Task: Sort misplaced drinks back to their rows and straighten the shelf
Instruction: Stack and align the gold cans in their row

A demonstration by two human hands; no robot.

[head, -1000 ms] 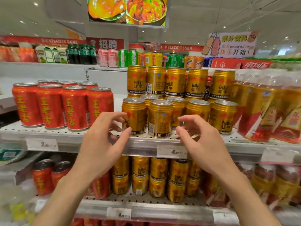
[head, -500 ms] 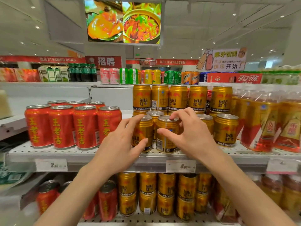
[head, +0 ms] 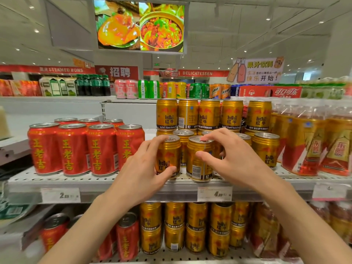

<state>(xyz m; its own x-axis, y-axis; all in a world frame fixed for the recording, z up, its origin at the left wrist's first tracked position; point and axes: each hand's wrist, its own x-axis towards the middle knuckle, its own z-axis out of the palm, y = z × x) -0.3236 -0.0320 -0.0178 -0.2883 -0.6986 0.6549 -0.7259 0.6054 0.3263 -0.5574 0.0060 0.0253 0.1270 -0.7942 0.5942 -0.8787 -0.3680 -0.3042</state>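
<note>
Both hands closed in since a second ago | my left hand grips the front-left gold metal Red Bull can, right hand pinches its neighbour at 3 o'clock | white shelf edge | red herbal-tea cans at 9 o'clock tidy; gold fronts unaligned.

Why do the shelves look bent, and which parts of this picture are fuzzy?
Head view: the wide-angle lens bows the shelf edge; the centre gold cans are sharp; the bottle packs at right smear; ceiling lights glint on the red cans' lids.
</note>
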